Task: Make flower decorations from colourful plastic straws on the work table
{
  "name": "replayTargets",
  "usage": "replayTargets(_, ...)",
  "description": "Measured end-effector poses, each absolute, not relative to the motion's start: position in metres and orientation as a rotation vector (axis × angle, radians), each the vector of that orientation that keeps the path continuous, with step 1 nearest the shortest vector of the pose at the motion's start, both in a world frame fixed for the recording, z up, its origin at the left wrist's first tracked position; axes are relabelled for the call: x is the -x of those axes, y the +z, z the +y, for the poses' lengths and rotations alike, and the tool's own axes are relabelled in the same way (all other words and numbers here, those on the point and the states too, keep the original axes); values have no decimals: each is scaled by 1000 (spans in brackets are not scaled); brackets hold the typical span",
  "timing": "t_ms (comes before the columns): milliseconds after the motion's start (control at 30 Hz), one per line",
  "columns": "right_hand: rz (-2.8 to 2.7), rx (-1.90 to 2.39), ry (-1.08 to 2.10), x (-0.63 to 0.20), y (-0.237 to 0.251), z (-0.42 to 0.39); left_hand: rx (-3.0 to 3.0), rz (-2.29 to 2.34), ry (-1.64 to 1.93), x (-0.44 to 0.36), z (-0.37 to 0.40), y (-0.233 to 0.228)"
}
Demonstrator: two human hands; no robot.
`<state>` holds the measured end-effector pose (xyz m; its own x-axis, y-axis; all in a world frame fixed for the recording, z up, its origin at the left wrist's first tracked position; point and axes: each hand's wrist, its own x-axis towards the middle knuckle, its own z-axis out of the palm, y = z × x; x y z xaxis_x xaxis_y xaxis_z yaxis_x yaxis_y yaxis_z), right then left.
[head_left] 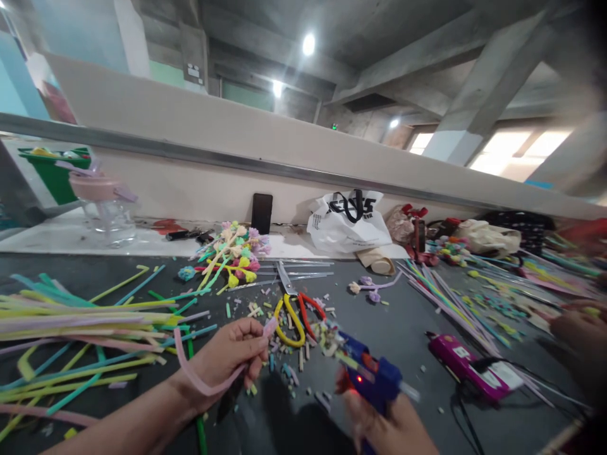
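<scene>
My left hand (234, 354) pinches a pink pipe cleaner (270, 327); its tip sticks out past the fingers, and its long tail curves back over the wrist. In my right hand (379, 420) is a blue hot glue gun (372, 373) with a red light lit, its nozzle end pointing left toward the other hand. Bits of pipe cleaner seem stuck around the nozzle. Beyond both hands lie scissors (285, 278) with one yellow and one red handle, blades apart, among short cut pieces. A small purple pipe-cleaner sprig (374, 287) lies farther right.
Loose pipe cleaners (85, 322) heap at left. A bunch of pipe-cleaner flowers (237, 249), a phone (262, 213), a white bag (348, 227) and a clear jug (109, 218) stand behind. At right are a magenta corded device (467, 366) and another person's hand (576, 328).
</scene>
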<state>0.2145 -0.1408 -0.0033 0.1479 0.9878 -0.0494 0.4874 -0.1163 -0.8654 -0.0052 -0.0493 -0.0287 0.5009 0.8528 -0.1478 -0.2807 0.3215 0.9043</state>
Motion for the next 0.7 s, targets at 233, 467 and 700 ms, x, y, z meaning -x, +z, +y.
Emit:
replayTargets(233,-1953,2035,28,-316,2,-96,-949,687,803,8,-50,-27)
replayTargets(467,-2032,2011,158,-335,-13,-91,-896,624,855,12,-49,-26)
replayTargets(700,-1930,1802,111,-311,16,-94,-792,596,960,16,-44,-17)
